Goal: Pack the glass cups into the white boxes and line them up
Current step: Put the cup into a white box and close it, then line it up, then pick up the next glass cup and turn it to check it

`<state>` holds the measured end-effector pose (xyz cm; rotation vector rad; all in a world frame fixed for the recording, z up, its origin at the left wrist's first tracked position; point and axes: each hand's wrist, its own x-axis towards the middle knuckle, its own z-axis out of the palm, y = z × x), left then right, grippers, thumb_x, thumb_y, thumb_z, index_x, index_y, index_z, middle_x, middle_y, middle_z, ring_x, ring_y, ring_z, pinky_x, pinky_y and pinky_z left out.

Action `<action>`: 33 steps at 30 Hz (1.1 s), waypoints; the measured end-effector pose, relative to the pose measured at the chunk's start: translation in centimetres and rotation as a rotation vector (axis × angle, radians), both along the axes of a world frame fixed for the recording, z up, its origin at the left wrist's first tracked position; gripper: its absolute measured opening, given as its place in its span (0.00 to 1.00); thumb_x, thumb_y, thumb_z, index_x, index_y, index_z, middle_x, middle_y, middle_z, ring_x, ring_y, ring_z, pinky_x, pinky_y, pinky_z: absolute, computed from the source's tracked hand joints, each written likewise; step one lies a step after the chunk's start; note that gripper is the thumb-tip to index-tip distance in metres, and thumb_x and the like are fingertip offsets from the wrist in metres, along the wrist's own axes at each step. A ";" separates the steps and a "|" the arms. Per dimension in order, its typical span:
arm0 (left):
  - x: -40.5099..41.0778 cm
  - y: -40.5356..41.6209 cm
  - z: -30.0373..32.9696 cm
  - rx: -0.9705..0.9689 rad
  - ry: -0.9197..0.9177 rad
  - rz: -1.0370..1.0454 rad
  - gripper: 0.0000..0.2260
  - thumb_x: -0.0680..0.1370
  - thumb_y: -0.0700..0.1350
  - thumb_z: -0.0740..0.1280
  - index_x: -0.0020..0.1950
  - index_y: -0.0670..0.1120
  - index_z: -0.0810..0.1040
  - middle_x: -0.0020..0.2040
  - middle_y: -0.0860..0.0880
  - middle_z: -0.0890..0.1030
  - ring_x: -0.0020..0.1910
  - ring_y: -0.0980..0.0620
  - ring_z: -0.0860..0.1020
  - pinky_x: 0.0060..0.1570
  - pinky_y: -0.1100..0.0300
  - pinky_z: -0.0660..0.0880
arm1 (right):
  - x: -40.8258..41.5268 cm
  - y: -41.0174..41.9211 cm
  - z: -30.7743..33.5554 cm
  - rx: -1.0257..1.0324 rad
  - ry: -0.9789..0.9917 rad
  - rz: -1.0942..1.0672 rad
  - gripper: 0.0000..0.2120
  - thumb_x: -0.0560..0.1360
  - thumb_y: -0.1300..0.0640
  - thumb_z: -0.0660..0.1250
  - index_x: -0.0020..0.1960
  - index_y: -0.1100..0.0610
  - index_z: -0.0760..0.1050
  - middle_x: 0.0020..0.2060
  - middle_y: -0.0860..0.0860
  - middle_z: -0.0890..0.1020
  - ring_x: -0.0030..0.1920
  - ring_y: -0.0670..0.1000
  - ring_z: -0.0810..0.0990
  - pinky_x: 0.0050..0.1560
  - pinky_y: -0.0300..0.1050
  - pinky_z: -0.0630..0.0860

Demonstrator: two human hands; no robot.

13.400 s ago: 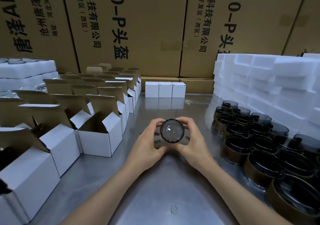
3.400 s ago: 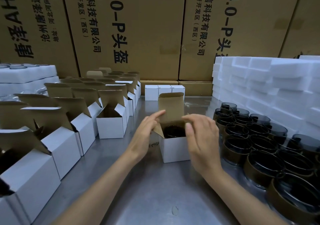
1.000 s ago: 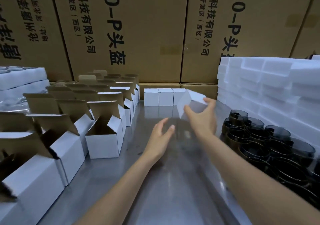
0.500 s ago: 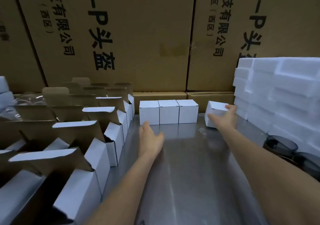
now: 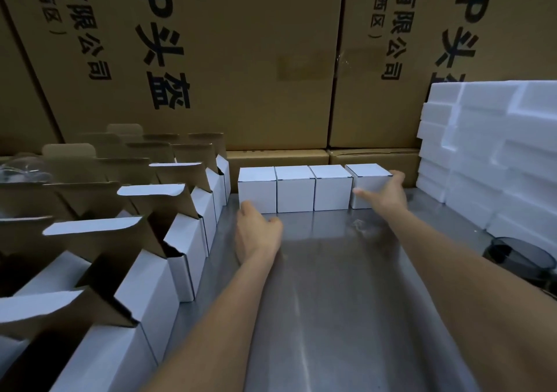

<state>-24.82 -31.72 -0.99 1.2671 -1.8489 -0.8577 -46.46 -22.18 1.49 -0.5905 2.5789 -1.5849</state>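
Observation:
Three closed white boxes (image 5: 294,192) stand side by side at the back of the metal table (image 5: 331,286). A fourth closed white box (image 5: 366,180) sits at the row's right end, slightly askew, touching the third. My right hand (image 5: 387,194) grips it, thumb on its front and fingers around its right side. My left hand (image 5: 256,233) hovers low over the table in front of the row's left end, fingers loosely curled, holding nothing. One dark glass cup (image 5: 518,257) shows at the right edge.
Rows of open white boxes (image 5: 180,241) with raised brown flaps fill the left side. White foam blocks (image 5: 488,156) are stacked at the right. Big brown cartons (image 5: 241,60) form a wall behind the table.
My right hand has carried the closed box to the back and pushed it left against the row of three. My left hand drifted forward, empty. The view moved closer to the back.

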 end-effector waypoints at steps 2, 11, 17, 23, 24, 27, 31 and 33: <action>-0.1 0.0 -0.1 0.009 0.016 0.003 0.21 0.76 0.42 0.64 0.68 0.43 0.65 0.65 0.45 0.73 0.60 0.45 0.73 0.46 0.57 0.67 | 0.2 -0.1 -0.3 0.014 0.017 0.040 0.44 0.67 0.53 0.77 0.72 0.57 0.53 0.68 0.57 0.69 0.66 0.60 0.70 0.63 0.55 0.69; 0.5 0.3 0.0 -0.006 0.055 -0.013 0.23 0.77 0.40 0.64 0.71 0.44 0.63 0.68 0.46 0.70 0.63 0.46 0.72 0.49 0.59 0.66 | 0.8 0.5 0.5 0.033 -0.111 0.117 0.45 0.72 0.61 0.70 0.76 0.55 0.42 0.70 0.57 0.63 0.66 0.60 0.68 0.64 0.53 0.67; 2.1 2.2 0.1 -0.013 0.152 -0.068 0.21 0.77 0.39 0.65 0.69 0.44 0.67 0.67 0.48 0.70 0.64 0.50 0.71 0.52 0.62 0.64 | 3.6 2.7 1.8 0.340 0.237 -0.149 0.26 0.74 0.58 0.65 0.69 0.59 0.60 0.66 0.58 0.67 0.64 0.60 0.69 0.55 0.52 0.70; 5.6 6.9 -0.5 -0.155 -0.023 -0.268 0.11 0.76 0.40 0.64 0.58 0.46 0.77 0.58 0.50 0.75 0.55 0.52 0.75 0.51 0.63 0.67 | 4.5 9.1 6.2 0.928 0.488 -0.190 0.08 0.75 0.58 0.61 0.52 0.56 0.74 0.38 0.52 0.71 0.46 0.53 0.73 0.45 0.43 0.65; 6.3 7.9 -0.5 -0.185 -0.070 -0.301 0.10 0.76 0.41 0.63 0.56 0.47 0.77 0.57 0.50 0.75 0.54 0.51 0.75 0.51 0.62 0.68 | 4.6 10.4 6.9 0.997 0.503 -0.213 0.05 0.75 0.59 0.61 0.49 0.55 0.74 0.35 0.51 0.69 0.42 0.51 0.71 0.45 0.42 0.64; 8.5 10.7 -0.4 -0.267 -0.197 -0.349 0.10 0.77 0.42 0.62 0.56 0.47 0.77 0.58 0.49 0.74 0.56 0.50 0.75 0.54 0.58 0.72 | 5.8 14.0 7.6 1.155 0.488 -0.283 0.06 0.74 0.58 0.59 0.48 0.54 0.74 0.38 0.50 0.73 0.37 0.48 0.70 0.46 0.43 0.63; 11.7 14.7 -0.5 -0.447 -0.320 -0.363 0.10 0.79 0.45 0.60 0.59 0.47 0.75 0.59 0.50 0.72 0.58 0.50 0.72 0.53 0.58 0.71 | 7.8 17.1 6.3 1.164 0.394 -0.169 0.14 0.78 0.52 0.55 0.59 0.55 0.73 0.57 0.53 0.77 0.58 0.55 0.74 0.64 0.52 0.61; 13.1 16.1 -0.6 -0.543 -0.342 -0.366 0.11 0.79 0.45 0.58 0.59 0.47 0.74 0.59 0.51 0.72 0.58 0.51 0.71 0.50 0.60 0.69 | 8.6 17.4 5.8 1.085 0.338 -0.054 0.17 0.80 0.51 0.53 0.65 0.57 0.69 0.62 0.56 0.75 0.63 0.58 0.71 0.68 0.56 0.55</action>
